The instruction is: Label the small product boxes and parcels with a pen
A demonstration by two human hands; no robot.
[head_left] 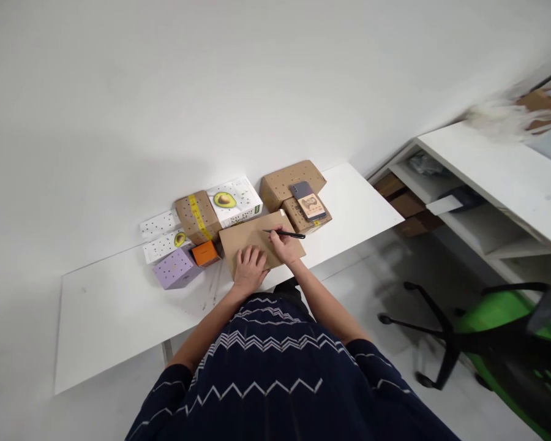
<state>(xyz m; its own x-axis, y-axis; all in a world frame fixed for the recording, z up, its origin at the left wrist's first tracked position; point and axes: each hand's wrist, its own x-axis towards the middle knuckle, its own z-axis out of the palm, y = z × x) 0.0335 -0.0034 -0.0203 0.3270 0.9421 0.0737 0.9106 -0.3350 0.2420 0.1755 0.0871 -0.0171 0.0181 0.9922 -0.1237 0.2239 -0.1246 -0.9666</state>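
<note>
A flat brown cardboard piece (239, 237) lies at the front edge of the white table (119, 318). My left hand (250, 267) rests on its lower left part, palm down with the fingers spread. In my right hand (283, 246) is a black pen (290, 234), pinched near its tip, over the right part of the cardboard. Behind the cardboard stands a white avocado box (236, 199). To the right, a phone (308, 201) lies on a small brown box (294, 215).
Left of the cardboard are an orange box (205, 253), a purple box (174, 268), a brown box with yellow tape (195, 217) and white boxes (160, 246). A larger brown box (289, 182) stands behind the phone. At right are a white shelf unit (500, 177) and a green chair (500, 318).
</note>
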